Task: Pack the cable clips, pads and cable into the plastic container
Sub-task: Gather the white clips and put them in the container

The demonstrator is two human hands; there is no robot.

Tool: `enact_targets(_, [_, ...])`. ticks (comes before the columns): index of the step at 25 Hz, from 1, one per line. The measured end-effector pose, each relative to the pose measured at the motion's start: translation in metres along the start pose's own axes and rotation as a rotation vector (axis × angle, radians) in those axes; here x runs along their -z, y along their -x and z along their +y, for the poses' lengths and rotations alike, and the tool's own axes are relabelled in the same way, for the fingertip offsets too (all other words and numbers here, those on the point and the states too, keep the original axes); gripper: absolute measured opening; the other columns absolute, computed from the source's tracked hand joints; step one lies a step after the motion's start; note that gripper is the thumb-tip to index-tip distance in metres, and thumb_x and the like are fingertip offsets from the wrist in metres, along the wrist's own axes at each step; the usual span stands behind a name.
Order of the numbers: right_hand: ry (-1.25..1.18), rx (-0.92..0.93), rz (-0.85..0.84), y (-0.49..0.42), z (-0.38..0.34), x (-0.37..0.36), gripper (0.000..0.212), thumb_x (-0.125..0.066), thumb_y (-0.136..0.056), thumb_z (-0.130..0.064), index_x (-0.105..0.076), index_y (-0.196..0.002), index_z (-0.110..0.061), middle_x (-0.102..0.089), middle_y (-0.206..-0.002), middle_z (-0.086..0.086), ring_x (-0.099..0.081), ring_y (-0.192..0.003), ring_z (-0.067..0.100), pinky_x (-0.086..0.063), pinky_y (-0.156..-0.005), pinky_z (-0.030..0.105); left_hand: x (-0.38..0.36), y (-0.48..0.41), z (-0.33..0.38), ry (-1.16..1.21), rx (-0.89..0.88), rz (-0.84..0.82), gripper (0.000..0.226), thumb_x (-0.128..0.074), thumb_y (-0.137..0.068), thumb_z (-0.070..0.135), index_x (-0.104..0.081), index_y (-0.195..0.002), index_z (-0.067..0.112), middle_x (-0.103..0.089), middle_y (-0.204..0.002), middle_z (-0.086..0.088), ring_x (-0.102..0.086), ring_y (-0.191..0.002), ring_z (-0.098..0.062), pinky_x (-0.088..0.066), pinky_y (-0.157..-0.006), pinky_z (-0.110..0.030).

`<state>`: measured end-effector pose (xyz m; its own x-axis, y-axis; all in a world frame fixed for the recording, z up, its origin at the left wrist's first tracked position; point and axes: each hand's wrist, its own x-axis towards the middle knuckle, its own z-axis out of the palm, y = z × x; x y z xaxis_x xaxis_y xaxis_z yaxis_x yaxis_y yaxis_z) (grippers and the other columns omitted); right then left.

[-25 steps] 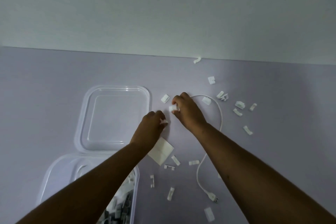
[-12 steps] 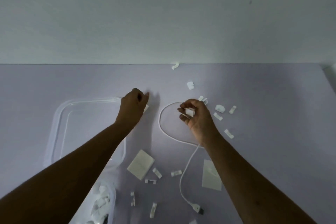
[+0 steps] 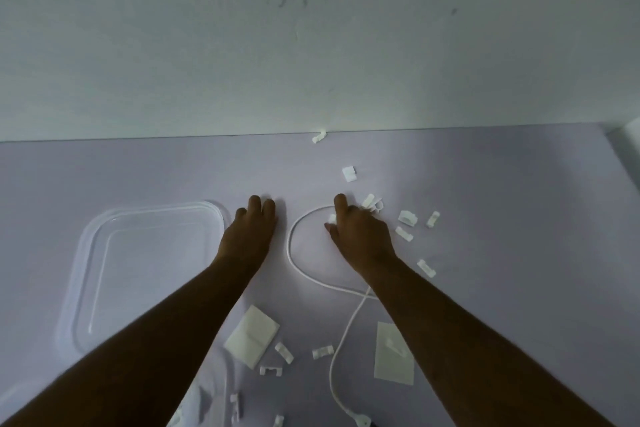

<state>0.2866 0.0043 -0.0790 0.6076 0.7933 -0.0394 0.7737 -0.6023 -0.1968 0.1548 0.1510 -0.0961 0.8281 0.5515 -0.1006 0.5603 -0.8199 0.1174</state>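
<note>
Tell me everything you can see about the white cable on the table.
The cable is thin, white and looks rubbery. It lies flat on the lilac table, curved into one open loop between the hands, then crosses itself and trails toward the near edge, ending in a white plug. The right hand rests over the loop's far right part and its forearm covers a stretch. The left hand lies just left, apart from it.

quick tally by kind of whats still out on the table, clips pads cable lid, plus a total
clips: 13 loose
clip in the right hand: 1
pads: 2
cable: 1
clear lid: 1
total: 18
</note>
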Motion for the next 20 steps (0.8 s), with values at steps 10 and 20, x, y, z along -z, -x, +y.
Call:
enact_targets(10, [-0.377,-0.117,0.062,0.004,0.008,-0.013,0.024,-0.05,-0.097,-0.035,-0.055,-0.102,-0.012,-0.063,-0.071,0.001,-0.061,-0.06,0.014,-0.039,-0.051,0.02,0.007,0.002,0.02,0.374,0.109,0.113,0.013,-0.041,-0.1,0.015,-0.05,-0.101,0.006,-0.049,-0.097,-0.013,-0.051,-0.074,-0.024,-0.042,-0.066,-0.029])
enact_targets(20, [-1.942,-0.947,0.187,0.044,0.092,0.046,0.03,-0.051,-0.094,-0.018,-0.046,-0.063,-0.018,-0.048,-0.05,-0.002,-0.035,-0.037,0.008,-0.021,-0.036,0.015,0.041,-0.048,0.113,1.653,0.462,-0.264,0.044,-0.051,-0.096,0.041,-0.049,-0.063,0.011,-0.048,-0.059,-0.002,-0.048,-0.054,-0.016,-0.039,-0.044,-0.021])
